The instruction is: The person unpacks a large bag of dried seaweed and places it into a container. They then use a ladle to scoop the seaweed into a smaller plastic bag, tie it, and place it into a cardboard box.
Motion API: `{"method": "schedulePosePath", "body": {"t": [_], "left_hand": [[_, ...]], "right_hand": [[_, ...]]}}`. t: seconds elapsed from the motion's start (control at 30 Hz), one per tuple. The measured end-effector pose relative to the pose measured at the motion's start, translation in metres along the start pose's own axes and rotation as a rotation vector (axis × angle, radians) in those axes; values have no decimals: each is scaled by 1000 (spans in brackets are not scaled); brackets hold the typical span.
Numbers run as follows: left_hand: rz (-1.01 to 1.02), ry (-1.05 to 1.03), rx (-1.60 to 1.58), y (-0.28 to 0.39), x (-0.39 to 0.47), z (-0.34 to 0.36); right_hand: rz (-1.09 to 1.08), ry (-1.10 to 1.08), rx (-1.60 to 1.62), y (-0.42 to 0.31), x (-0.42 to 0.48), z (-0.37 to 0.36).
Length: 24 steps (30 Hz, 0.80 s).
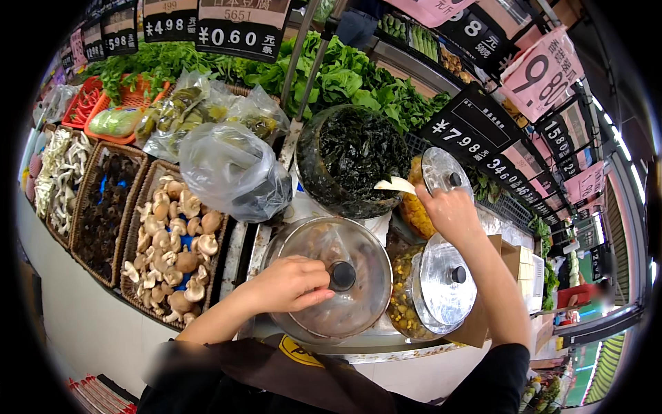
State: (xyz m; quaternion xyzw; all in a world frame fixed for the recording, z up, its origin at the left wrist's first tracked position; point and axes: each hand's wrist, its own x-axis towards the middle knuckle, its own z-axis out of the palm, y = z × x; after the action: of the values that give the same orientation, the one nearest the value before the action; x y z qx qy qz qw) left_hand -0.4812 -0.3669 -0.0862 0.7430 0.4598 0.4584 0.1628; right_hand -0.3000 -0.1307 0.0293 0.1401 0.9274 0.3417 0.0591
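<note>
My right hand [455, 215] grips a white scoop-like utensil [395, 185], whose tip reaches over the rim of a wide jar of dark, wet seaweed [362, 150]. Beneath and beyond that hand is a jar of orange-yellow pickles [419, 220], its clear lid [445, 168] tilted at its side. My left hand [297, 284] is over the transparent lid [357, 253] of the front jar, fingers curled beside the black knob [342, 276]. Whether they press on the lid is unclear. A jar of yellow-green pickles [408, 295] with a shiny lid [449, 290] stands to its right.
A filled plastic bag [232, 171] stands left of the seaweed jar. Baskets of shiitake mushrooms [176, 243] and dark fungus [108, 207] line the left. Leafy greens [351, 77] lie behind. Price signs [476, 124] overhang the right side. A cardboard box [476, 321] is near my right forearm.
</note>
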Motion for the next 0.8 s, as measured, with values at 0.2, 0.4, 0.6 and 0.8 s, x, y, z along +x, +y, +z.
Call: {"method": "schedulePosePath", "body": {"t": [0.2, 0.4, 0.6, 0.8], "left_hand": [[12, 17, -99, -8, 9, 12], [-9, 44, -161, -3, 11, 17], [3, -18, -108, 16, 5, 23], [-76, -26, -71, 30, -10, 27]], "right_hand": [[-231, -106, -19, -17, 54, -6], [-202, -98, -19, -15, 60, 10], [-30, -114, 69, 11, 31, 9], [106, -152, 94, 23, 12, -17]]}}
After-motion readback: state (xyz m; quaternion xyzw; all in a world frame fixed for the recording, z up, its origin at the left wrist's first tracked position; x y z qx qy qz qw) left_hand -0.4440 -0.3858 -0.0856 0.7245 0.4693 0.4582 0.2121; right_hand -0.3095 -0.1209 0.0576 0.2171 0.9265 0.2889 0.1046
